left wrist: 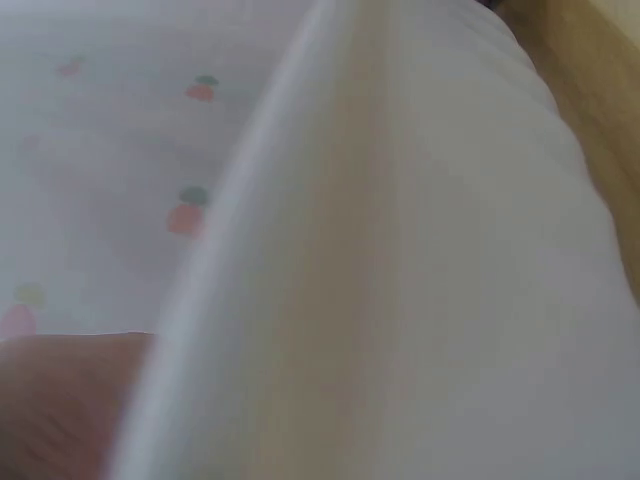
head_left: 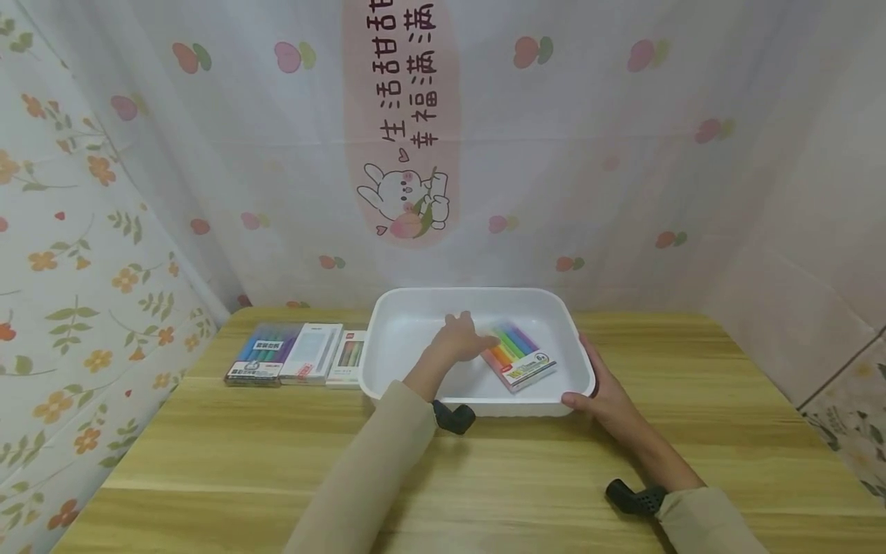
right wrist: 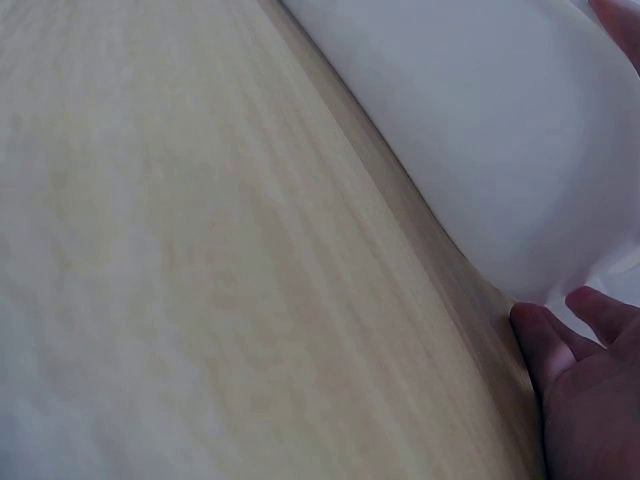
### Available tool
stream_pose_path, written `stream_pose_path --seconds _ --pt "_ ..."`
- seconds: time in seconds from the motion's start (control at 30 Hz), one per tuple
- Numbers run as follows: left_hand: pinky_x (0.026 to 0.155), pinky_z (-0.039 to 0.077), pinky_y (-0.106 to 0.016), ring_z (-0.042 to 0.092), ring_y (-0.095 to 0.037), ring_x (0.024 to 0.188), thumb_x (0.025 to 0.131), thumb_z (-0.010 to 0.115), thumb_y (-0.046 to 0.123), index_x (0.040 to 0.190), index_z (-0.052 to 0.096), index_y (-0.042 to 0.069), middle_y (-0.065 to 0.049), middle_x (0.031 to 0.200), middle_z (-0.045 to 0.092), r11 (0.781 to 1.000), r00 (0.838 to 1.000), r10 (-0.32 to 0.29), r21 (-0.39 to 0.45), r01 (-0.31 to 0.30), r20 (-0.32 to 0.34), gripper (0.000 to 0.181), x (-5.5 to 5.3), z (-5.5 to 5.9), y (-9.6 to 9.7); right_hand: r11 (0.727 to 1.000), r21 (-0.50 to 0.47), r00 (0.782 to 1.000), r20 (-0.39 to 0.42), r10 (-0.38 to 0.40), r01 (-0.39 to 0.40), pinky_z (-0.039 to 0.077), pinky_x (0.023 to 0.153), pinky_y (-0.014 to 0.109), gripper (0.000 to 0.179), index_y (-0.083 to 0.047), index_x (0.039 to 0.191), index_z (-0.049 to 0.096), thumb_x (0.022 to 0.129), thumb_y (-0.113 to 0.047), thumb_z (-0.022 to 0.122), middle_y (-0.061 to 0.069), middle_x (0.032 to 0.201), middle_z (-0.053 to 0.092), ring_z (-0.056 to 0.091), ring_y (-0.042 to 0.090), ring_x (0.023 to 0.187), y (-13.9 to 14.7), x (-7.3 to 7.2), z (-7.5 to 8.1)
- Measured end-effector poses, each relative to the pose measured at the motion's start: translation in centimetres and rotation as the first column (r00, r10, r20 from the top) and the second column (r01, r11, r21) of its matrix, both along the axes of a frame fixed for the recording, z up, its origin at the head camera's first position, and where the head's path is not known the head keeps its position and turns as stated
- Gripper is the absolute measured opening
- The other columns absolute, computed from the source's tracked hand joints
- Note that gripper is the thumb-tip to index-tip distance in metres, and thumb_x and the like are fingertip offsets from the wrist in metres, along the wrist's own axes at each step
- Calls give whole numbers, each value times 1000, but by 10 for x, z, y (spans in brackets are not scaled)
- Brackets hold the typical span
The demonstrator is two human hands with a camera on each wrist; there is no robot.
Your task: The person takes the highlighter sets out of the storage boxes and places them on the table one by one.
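Note:
A white plastic tray [head_left: 394,308] sits on the wooden table, and a clear pack of rainbow-coloured pens [head_left: 517,355] lies tilted inside it. My left hand [head_left: 458,338] reaches over the front rim into the tray, its fingers loosely extended and its thumb overlapping the pack's left edge. In the left wrist view the tray's wall [left wrist: 450,250] hides most of that hand [left wrist: 60,410]. At the front right corner my right hand [head_left: 605,396] grips the tray, thumb on the rim and fingers along the outer side. The right wrist view shows its fingers [right wrist: 545,340] against the tray's corner.
Left of the tray lie a pack of blue-to-purple pens [head_left: 261,354], a white box [head_left: 311,352] and a smaller white box with pens pictured [head_left: 348,358], its right side close against the tray. A printed curtain [head_left: 277,192] hangs behind the table [head_left: 512,477].

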State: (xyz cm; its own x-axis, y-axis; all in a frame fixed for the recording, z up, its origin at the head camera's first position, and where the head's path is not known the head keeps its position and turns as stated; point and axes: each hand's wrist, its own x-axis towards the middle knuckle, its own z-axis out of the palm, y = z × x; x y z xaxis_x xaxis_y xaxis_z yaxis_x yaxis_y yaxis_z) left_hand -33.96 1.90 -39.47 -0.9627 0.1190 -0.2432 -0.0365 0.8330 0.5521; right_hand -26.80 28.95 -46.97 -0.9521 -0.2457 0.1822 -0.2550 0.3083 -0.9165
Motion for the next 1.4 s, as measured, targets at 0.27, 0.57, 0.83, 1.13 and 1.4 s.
stream_pose_path --seconds 0.27,0.57,0.83,1.13,1.4 --pt "117 40 -52 44 -39 142 92 64 55 159 22 0 -25 165 21 999 998 -30 -26 32 62 96 -9 -4 10 1000 10 1000 18 -4 4 44 96 11 101 -27 164 5 90 -16 73 18 163 28 52 12 126 -1 1 2" --pt "119 37 -52 41 -38 144 88 66 60 158 23 1 -22 167 19 999 996 -9 -32 12 86 101 -11 -9 14 1000 25 1000 24 -14 14 45 96 12 102 -25 164 3 90 -17 73 19 163 29 53 10 124 -1 0 3" --pt "120 37 -49 38 -40 146 85 68 62 157 27 1 -23 166 18 996 997 -24 -83 30 68 103 -14 -16 14 999 23 999 32 -23 22 44 95 11 102 -28 164 3 90 -18 73 19 164 27 52 9 124 0 1 3" --pt "118 39 -47 37 -42 146 81 75 58 152 41 3 -25 164 21 994 999 -7 -105 12 50 96 -14 -17 16 1000 15 1000 17 -16 16 45 95 12 101 -28 164 5 90 -18 73 19 162 30 54 7 121 -1 1 3" --pt "117 40 -47 43 -41 140 80 79 53 149 44 3 -26 162 24 998 999 5 -65 -2 46 92 -12 -17 16 1000 11 1000 18 -12 12 47 94 13 101 -27 164 5 90 -18 73 20 160 32 55 7 119 -2 2 2"
